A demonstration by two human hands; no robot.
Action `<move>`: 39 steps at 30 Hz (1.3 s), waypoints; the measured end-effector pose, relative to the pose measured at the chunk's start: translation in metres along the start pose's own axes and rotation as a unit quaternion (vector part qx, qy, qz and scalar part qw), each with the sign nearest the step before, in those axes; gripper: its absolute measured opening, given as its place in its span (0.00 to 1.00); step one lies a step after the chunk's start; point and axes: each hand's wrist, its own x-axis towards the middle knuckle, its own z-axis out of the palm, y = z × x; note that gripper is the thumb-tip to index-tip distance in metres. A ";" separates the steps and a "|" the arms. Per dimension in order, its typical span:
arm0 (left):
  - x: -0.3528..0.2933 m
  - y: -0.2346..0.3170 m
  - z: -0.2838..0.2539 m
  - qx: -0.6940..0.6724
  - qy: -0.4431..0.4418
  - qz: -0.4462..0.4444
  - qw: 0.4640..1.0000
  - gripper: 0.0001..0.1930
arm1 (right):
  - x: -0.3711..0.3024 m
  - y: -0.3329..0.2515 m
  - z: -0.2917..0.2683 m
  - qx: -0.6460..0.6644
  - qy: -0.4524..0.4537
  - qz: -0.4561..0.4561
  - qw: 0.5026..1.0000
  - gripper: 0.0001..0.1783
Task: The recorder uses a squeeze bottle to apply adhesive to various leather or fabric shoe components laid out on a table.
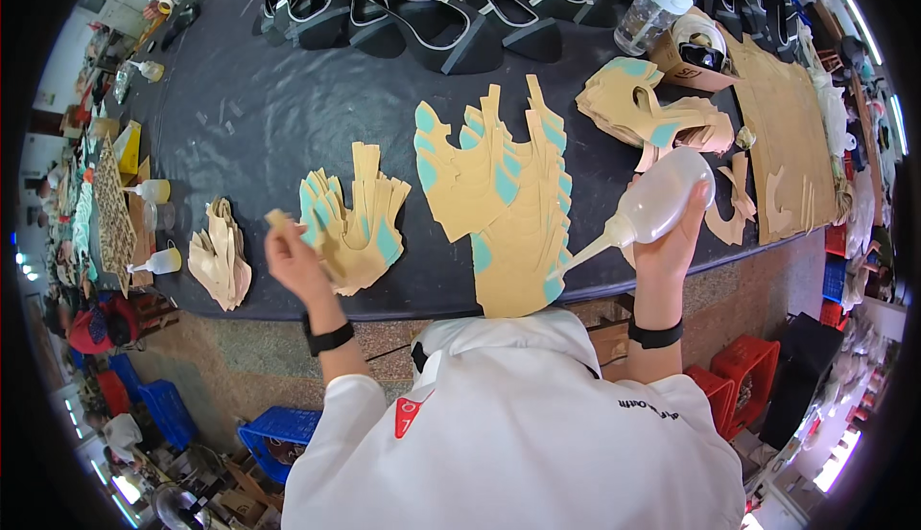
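My right hand (664, 254) grips a translucent white squeeze bottle (668, 192), tilted so its long nozzle points down and left. The nozzle tip is at the right edge of a fanned stack of tan shoe-upper pieces (504, 281) with turquoise patches; I cannot tell whether it touches. My left hand (294, 259) is closed, a small tan piece (277, 217) showing at its fingertips. Beside that hand lies a second fanned stack of tan and turquoise pieces (363, 259). Farther left is a small pile of plain tan pieces (221, 259).
Black wedge-soled shoes (422, 26) crowd the far side of the dark table (240, 117). At right are more tan pieces (614, 103), a clear jug (652, 14), a cardboard box (686, 71) and a brown board (791, 146). Small bottles (153, 190) line the left edge.
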 end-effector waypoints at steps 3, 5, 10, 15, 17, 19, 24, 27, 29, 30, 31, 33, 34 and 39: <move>0.018 0.074 -0.020 -0.026 -0.029 -0.012 0.999 0.10 | 0.002 0.003 0.000 -0.005 0.000 -0.001 1.000 0.30; 0.010 0.108 -0.015 -0.055 -0.058 0.002 0.997 0.09 | 0.001 0.003 0.005 0.011 0.002 0.014 1.000 0.30; -0.058 0.160 0.040 -0.109 -0.374 -0.194 0.900 0.05 | 0.001 0.003 0.018 0.035 -0.009 0.016 0.999 0.31; -0.094 0.177 0.066 -0.146 -0.516 -0.287 0.794 0.05 | 0.001 -0.003 0.024 0.058 -0.003 -0.030 0.998 0.28; -0.096 0.181 0.070 -0.156 -0.534 -0.290 0.779 0.06 | 0.003 -0.005 0.020 0.051 0.008 -0.048 0.998 0.28; -0.096 0.182 0.073 -0.152 -0.559 -0.291 0.761 0.06 | 0.004 -0.006 0.017 0.046 0.019 -0.064 0.997 0.27; -0.097 0.185 0.074 -0.148 -0.562 -0.299 0.757 0.05 | 0.005 -0.009 0.010 0.012 0.014 -0.057 0.998 0.28; -0.099 0.184 0.076 -0.158 -0.559 -0.293 0.760 0.05 | 0.007 -0.007 0.013 0.023 0.026 -0.079 0.996 0.26; -0.100 0.183 0.076 -0.167 -0.557 -0.291 0.760 0.05 | 0.008 -0.005 0.011 0.015 0.016 -0.071 0.997 0.27; -0.099 0.184 0.076 -0.160 -0.559 -0.287 0.762 0.05 | 0.009 -0.004 0.011 0.008 0.005 -0.064 0.998 0.29; -0.098 0.184 0.076 -0.153 -0.561 -0.282 0.763 0.05 | 0.008 -0.004 0.010 0.008 0.005 -0.063 0.998 0.29; -0.097 0.182 0.076 -0.159 -0.556 -0.288 0.764 0.05 | 0.007 -0.004 0.009 0.014 0.003 -0.036 0.999 0.29; -0.096 0.181 0.076 -0.166 -0.551 -0.292 0.764 0.05 | 0.006 -0.004 0.009 0.014 0.002 -0.035 0.999 0.29; -0.096 0.179 0.079 -0.170 -0.554 -0.279 0.766 0.05 | 0.006 -0.010 0.017 0.021 -0.007 -0.047 0.999 0.29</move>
